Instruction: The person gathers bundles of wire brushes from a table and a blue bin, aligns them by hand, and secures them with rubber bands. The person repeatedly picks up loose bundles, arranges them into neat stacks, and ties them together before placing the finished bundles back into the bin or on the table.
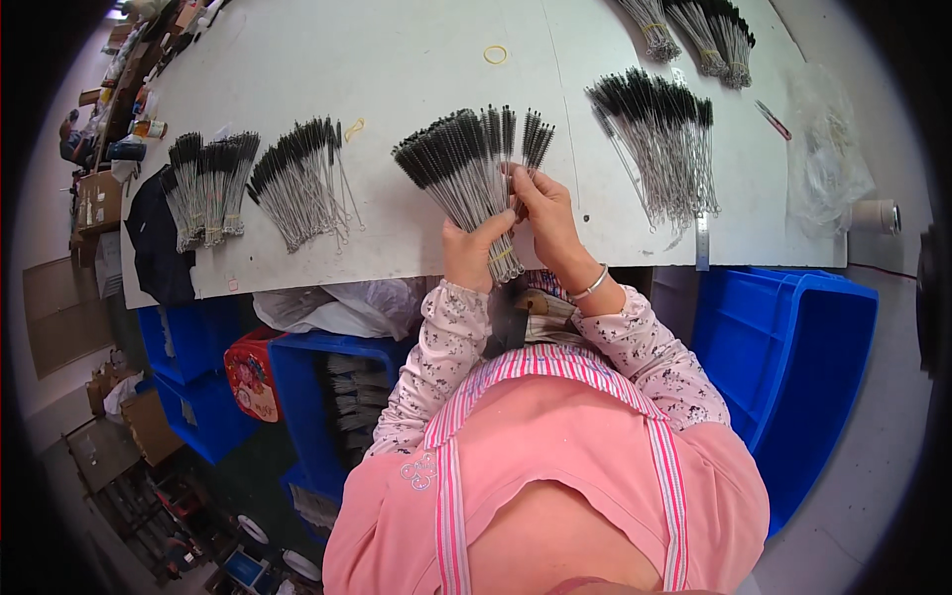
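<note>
My left hand point(472, 252) grips the wire stems of a fanned bundle of thin black-tipped brushes point(464, 159), held over the near edge of a white table point(397, 59). A yellow rubber band circles the stems near my fingers. My right hand point(543, 213), with a silver bangle on the wrist, pinches a few brushes at the right side of the same bundle.
More brush bundles lie on the table: two at the left point(208, 183) point(302, 178), one at the right point(662, 139), others at the far right point(699, 30). A loose yellow rubber band point(495, 54), a clear plastic bag point(828, 149), and blue bins point(783, 347) below.
</note>
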The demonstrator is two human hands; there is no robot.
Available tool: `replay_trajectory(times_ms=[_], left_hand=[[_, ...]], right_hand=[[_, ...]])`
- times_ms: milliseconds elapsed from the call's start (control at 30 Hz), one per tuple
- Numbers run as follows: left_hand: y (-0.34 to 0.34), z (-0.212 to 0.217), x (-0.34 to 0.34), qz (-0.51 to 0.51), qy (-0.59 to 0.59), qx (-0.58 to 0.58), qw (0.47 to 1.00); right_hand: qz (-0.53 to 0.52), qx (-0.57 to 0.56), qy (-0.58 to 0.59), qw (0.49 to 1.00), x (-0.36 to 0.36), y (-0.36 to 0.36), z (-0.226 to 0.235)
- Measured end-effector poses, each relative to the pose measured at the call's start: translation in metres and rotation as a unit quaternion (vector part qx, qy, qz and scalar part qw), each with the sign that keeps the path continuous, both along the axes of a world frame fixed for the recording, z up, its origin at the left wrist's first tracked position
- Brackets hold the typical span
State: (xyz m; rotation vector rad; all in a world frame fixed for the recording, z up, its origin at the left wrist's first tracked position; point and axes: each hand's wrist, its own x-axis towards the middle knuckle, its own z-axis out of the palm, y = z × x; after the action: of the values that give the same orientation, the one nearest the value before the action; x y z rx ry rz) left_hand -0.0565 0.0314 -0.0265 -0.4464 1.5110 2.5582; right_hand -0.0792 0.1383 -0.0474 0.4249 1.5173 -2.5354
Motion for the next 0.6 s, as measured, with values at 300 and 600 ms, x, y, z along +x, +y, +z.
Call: replay_trajectory(times_ms=[300, 600], left_hand=[[-0.001, -0.012, -0.004, 0.027, 0.036, -0.022, 0.999], [0.002, -0.011, -0.009, 0.058, 0.061, -0.012, 0.996]], right_hand=[[0.005, 0.0, -0.003, 1.0, -0.014, -0.003, 0.009], [0.002, -0.051, 0.001, 0.999, -0.021, 0.001, 0.001]])
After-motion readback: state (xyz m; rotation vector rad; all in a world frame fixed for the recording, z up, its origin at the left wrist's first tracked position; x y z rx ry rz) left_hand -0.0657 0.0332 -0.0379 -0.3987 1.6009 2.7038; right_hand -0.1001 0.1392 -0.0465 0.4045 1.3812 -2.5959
